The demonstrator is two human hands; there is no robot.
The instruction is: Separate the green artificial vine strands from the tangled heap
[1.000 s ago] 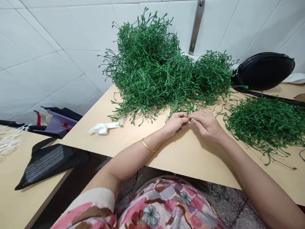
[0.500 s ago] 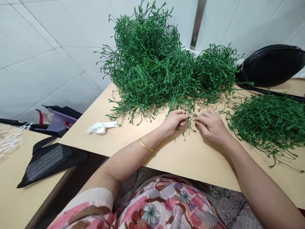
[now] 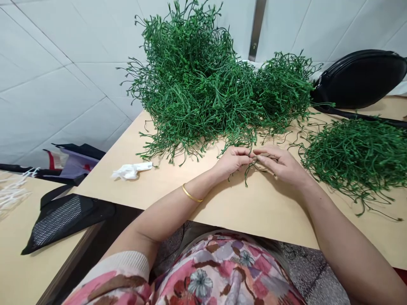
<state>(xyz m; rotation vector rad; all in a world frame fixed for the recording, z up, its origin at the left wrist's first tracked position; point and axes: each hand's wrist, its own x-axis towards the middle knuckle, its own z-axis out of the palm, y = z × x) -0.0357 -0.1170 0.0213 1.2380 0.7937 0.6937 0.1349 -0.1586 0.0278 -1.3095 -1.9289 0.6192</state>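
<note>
Thin green artificial stems (image 3: 246, 176) hang between my two hands, just above the table (image 3: 203, 199). My left hand (image 3: 233, 163) pinches them between thumb and fingers. Close against it, my right hand (image 3: 280, 165) has its fingertips closed on the stems too; its thumb and forefinger meet the left fingertips. Just beyond my hands lies a large tangled heap of green stems (image 3: 197, 93) with small budded tips. On the right is a lower, separate pile of green stems (image 3: 359, 154). How many stems I hold is unclear, as my fingers cover part of them.
A black bag (image 3: 362, 80) with a strap stands at the back right. At the left lies a crumpled white wrapper (image 3: 132, 170). A black mesh item (image 3: 60, 218) rests on the neighbouring table, near white strands (image 3: 14, 190). The tiled wall (image 3: 79, 38) rises behind.
My right hand has closed in on the left, and their fingertips now meet at the stems. Its fingers have stretched forward more. The whole view has shifted slightly.
</note>
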